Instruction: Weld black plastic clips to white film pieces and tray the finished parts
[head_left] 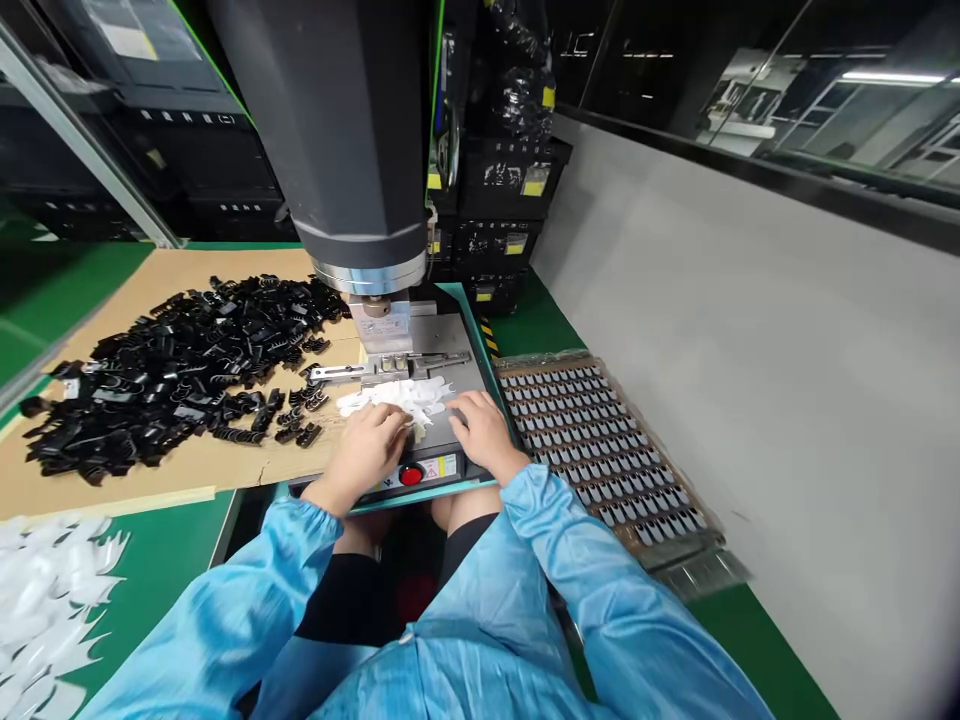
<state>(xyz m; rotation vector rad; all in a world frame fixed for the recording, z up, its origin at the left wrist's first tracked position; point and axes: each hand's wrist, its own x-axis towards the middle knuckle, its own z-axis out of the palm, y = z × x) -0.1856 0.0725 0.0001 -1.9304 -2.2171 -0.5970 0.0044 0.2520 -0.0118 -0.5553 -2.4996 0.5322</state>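
Many thin white strips (397,396), some with pointed tips, lie loosely spread on a smooth grey metal plate (466,375), head view. Left hand (369,442): palm down, fingers curled at their near edge; grip hidden, cannot tell if it holds any. Right hand (484,430): palm down, fingers loosely bent, tips by the strips' right end; hold also unclear. To the left, glossy black parts (187,365) heaped on a brown sheet (169,488).

Pieces (409,395) lie before the press (337,130), heaped parts (180,370) left, tray (682,547) right.
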